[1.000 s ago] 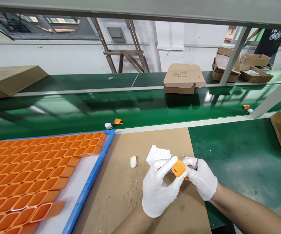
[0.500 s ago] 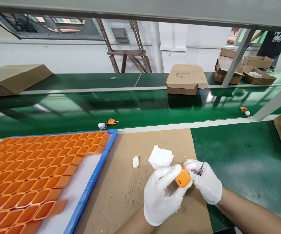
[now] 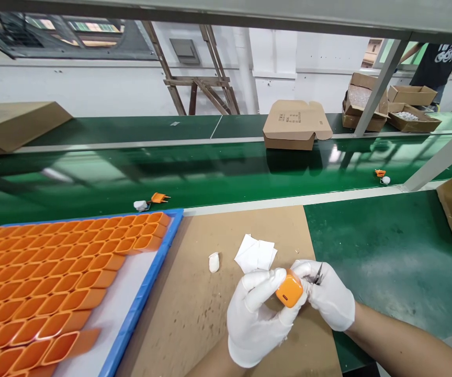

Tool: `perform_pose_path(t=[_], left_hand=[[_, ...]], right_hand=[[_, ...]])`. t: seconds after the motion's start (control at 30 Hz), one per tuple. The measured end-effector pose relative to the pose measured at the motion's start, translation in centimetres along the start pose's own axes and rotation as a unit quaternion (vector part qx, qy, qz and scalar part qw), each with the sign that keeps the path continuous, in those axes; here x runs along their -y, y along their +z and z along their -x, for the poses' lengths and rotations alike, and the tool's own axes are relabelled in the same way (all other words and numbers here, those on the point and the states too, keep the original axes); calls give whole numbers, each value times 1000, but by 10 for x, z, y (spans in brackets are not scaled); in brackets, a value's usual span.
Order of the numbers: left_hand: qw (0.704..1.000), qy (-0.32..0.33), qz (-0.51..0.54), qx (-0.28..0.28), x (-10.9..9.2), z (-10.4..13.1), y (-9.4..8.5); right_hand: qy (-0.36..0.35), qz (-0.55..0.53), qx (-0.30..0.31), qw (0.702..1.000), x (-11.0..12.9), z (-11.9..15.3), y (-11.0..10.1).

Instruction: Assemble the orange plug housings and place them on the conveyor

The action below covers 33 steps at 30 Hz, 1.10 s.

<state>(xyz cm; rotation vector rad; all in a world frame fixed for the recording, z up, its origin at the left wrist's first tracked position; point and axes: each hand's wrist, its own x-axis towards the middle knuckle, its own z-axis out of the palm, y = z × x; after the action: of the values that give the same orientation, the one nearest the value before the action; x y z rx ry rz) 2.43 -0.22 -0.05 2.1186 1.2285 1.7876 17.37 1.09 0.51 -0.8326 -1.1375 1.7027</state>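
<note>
Just right of centre in the lower frame, the left hand [image 3: 255, 317] pinches a small, glossy orange rounded-square casing [image 3: 289, 291] by its edges, its dark slot facing up. The right hand [image 3: 330, 296] is closed around a slim, pointed dark metal tool [image 3: 318, 275], fingertips at the casing's far side; contact there is hidden. The step in hand looks like fine two-handed work on that side. The next move likely calls for a steady left pinch and small right-finger motions, tool point clear of the glossy face.

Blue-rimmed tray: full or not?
Not full: the tray shows a strip of bare white base between most rows of orange shells and its right edge. Left side is cut off.
</note>
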Motion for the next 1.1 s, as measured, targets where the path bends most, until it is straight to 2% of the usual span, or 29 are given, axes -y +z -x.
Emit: perform_pose_path(t=[0.57,0.63,0.73,0.87,0.93,1.0,1.03,1.07,1.1], left_hand=[[999,-38,2,-20,5,3,3],[997,-70,-12,-9,7,5,3],[992,-119,3,39,8,2,3],[993,-100,-3,58,7,-7,7],[993,-94,-47,56,8,-13,9],[987,-101,-110,62,13,-19,6],[981,-108,-146,67,18,-24,1],[975,-114,-178,70,25,-29,-6],[968,-119,-208,72,34,-34,-17]], right_hand=[[87,-49,-6,995,-4,-1,0],[94,-66,3,993,-4,0,0],[102,-113,14,988,-6,1,-1],[116,-103,26,988,-9,-4,-11],[120,-55,1,991,-5,-13,-19],[99,80,-63,990,6,-29,-27],[75,169,-106,977,13,-41,-32],[39,269,-159,949,22,-56,-36],[17,312,-193,930,31,-72,-40]])
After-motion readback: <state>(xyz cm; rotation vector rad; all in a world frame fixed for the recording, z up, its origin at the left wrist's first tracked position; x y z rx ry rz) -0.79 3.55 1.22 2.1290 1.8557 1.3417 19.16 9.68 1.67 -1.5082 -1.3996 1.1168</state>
